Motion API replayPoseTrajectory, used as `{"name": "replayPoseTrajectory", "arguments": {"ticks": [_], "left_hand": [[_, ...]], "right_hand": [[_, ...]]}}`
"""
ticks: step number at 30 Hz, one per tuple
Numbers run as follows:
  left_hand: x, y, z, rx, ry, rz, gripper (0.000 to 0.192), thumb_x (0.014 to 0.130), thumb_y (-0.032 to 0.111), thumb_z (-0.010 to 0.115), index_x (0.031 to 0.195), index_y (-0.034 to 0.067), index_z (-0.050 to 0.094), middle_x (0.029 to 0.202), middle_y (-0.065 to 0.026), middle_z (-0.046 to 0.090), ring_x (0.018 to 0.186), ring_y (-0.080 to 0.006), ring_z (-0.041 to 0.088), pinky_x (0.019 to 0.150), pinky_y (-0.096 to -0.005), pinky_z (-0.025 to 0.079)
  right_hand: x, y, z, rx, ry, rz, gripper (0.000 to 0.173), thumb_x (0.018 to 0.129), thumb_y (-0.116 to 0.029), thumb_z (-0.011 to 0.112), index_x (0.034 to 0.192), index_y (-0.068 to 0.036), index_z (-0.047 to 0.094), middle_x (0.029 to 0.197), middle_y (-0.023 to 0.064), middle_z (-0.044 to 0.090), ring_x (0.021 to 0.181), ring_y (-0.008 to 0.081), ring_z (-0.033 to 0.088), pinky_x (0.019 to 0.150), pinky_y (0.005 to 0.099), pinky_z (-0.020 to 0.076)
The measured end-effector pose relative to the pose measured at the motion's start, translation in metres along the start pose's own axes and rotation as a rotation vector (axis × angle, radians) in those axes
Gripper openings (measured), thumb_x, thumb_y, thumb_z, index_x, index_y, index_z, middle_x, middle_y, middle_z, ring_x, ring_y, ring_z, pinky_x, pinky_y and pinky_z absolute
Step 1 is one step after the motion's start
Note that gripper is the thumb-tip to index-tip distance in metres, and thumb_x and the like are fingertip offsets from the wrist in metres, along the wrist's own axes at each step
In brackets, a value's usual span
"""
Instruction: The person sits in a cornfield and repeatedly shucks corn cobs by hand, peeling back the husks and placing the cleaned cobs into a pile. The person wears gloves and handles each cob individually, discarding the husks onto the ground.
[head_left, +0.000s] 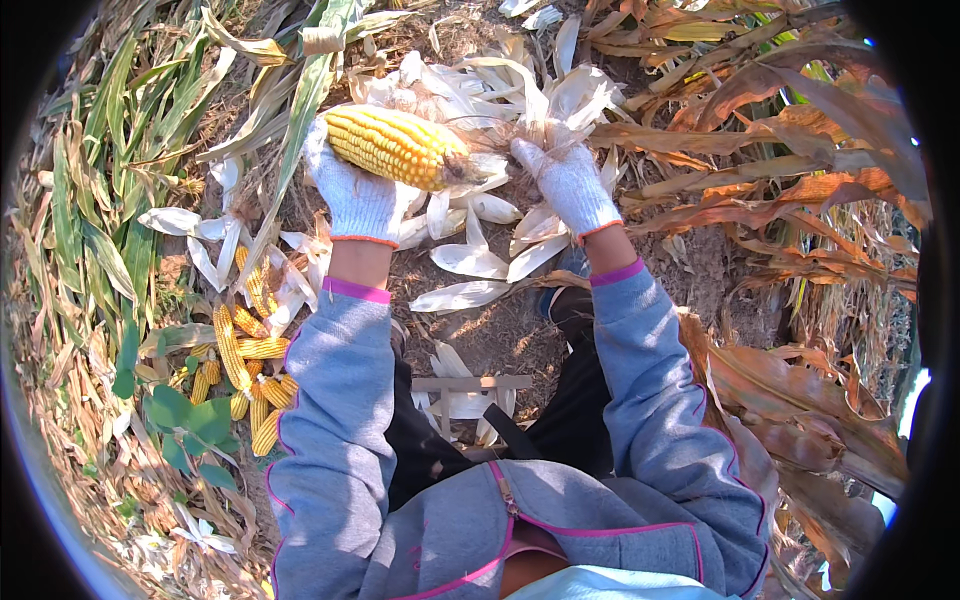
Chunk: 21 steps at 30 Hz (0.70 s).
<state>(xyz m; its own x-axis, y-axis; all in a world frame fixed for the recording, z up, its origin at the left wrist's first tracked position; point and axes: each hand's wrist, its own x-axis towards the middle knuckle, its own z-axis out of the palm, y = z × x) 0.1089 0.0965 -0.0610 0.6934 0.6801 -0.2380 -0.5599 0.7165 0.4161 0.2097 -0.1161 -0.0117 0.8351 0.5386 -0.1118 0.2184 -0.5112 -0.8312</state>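
Note:
A husked ear of yellow corn (394, 146) lies in my left hand (352, 195), which wears a white knit glove with an orange cuff edge. The ear's dark, silky tip points right, towards my other hand. My right hand (566, 180), gloved the same way, grips a bunch of pale dry husk (577, 101) with brown silk strands among its leaves. Between and below both hands, loose cream husks (469, 262) are spread over the soil. The left fingers are partly hidden behind the ear.
A pile of bare yellow corn ears (251, 360) lies on the ground at left, near a green leafy plant (191, 420). Dry brown corn leaves (810, 195) crowd the right side. Cut green stalks (112, 165) lie at upper left. A wooden frame (472, 384) stands between the legs.

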Motion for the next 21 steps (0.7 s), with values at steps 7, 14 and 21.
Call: {"name": "replayPoseTrajectory", "arguments": {"ticks": [7,14,21], "left_hand": [[-0.025,-0.001,0.023,-0.223,-0.194,-0.262,0.04,0.091,0.043,0.05,0.109,0.009,0.06,0.106,-0.0071,0.065,0.093,-0.0216,0.064,0.085,-0.0378,0.052],[-0.037,-0.02,0.037,-0.183,-0.216,-0.241,0.039,0.092,0.042,0.05,0.11,0.009,0.059,0.1,-0.0053,0.065,0.09,-0.0179,0.064,0.082,-0.0333,0.054],[-0.045,-0.028,0.043,-0.301,-0.051,-0.112,0.034,0.088,0.045,0.052,0.101,0.014,0.058,0.091,-0.0051,0.063,0.085,-0.0222,0.063,0.08,-0.0388,0.053]], "right_hand": [[-0.008,-0.023,-0.011,0.604,-0.154,0.25,0.031,0.091,-0.029,0.062,0.105,-0.003,0.058,0.081,0.0047,0.064,0.067,0.01,0.06,0.055,0.0239,0.0478],[-0.014,-0.02,0.007,0.425,-0.229,0.063,0.036,0.091,-0.032,0.061,0.109,-0.001,0.06,0.084,0.0056,0.065,0.068,0.0102,0.06,0.059,0.0237,0.0492],[-0.018,-0.008,0.019,0.649,-0.155,0.08,0.031,0.091,-0.015,0.06,0.115,0.005,0.058,0.1,0.0096,0.065,0.083,0.0137,0.063,0.071,0.0252,0.0516]]}}
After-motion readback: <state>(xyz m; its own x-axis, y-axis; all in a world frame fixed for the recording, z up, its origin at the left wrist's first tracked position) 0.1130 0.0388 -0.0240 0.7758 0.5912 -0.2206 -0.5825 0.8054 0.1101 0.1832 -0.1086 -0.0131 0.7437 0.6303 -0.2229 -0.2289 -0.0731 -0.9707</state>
